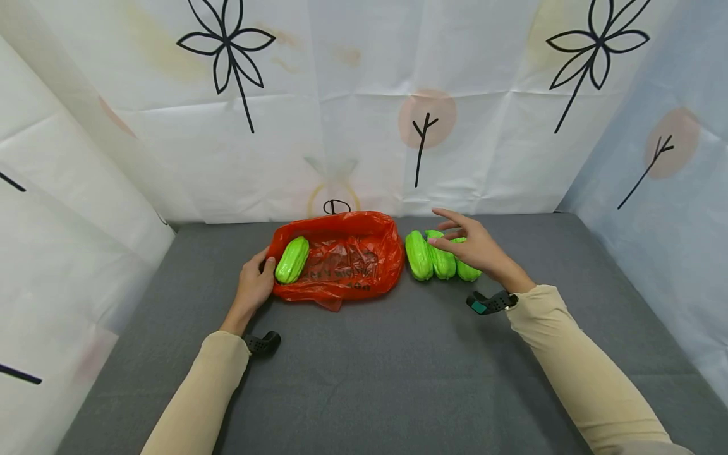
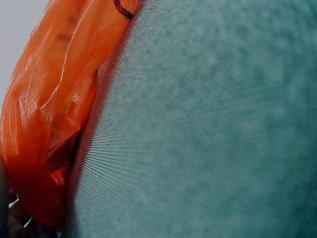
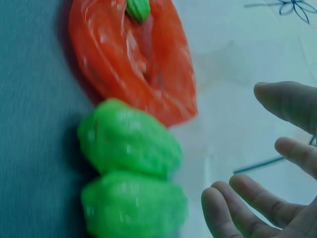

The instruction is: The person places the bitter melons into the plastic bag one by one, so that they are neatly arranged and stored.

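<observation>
A red plastic bag [image 1: 392, 253] lies spread wide at the back of the table, with one bright green, ridged gourd [image 1: 292, 260] inside at its left end. My left hand [image 1: 255, 282] pinches the bag's left rim, the thumb beside that gourd. In the left wrist view the bag [image 2: 54, 99] fills the left side, and the fingers are mostly hidden. Right of the bag, three similar gourds [image 1: 419, 255] lie side by side. Over them hovers my right hand [image 1: 474, 245], fingers spread and holding nothing; in the right wrist view its fingertips are apart from the nearest gourds [image 3: 130, 139].
A dark grey cloth [image 1: 364, 379] covers the table. White patterned sheets [image 1: 364, 126] hang as walls behind and on both sides, the back one close behind the bag and gourds. Each wrist wears a black strap [image 1: 491, 303].
</observation>
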`<state>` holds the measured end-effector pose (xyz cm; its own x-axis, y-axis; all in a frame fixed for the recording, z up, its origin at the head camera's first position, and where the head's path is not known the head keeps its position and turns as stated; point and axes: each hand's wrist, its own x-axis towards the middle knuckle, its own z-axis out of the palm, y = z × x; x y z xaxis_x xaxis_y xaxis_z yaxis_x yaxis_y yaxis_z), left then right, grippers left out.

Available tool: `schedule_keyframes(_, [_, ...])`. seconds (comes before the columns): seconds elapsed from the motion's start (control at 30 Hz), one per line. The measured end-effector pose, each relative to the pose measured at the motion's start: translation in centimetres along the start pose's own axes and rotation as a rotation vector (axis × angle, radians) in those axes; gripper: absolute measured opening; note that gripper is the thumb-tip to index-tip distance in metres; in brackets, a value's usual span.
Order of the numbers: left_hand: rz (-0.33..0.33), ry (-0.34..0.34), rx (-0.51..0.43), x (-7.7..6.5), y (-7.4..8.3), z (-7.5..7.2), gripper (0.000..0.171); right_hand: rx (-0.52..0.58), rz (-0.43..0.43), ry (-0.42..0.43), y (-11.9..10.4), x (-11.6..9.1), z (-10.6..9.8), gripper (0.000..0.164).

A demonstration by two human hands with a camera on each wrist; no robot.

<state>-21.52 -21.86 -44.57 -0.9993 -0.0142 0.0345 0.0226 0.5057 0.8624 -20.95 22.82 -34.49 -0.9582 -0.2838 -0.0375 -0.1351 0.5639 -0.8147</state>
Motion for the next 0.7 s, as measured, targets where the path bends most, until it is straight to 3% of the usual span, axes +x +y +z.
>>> schedule_keyframes(0.5, [0.003, 0.003, 0.000, -0.1, 0.0, 0.1, 0.052, -0.014, 0.062, 0.082, 3.8, -3.0, -3.0, 0.075])
schedule_keyframes(0.7, [0.003, 0.004, 0.004, -0.1, -0.1, 0.1, 0.052, -0.063, 0.133, 0.031, 5.4, -2.8, -2.6, 0.083])
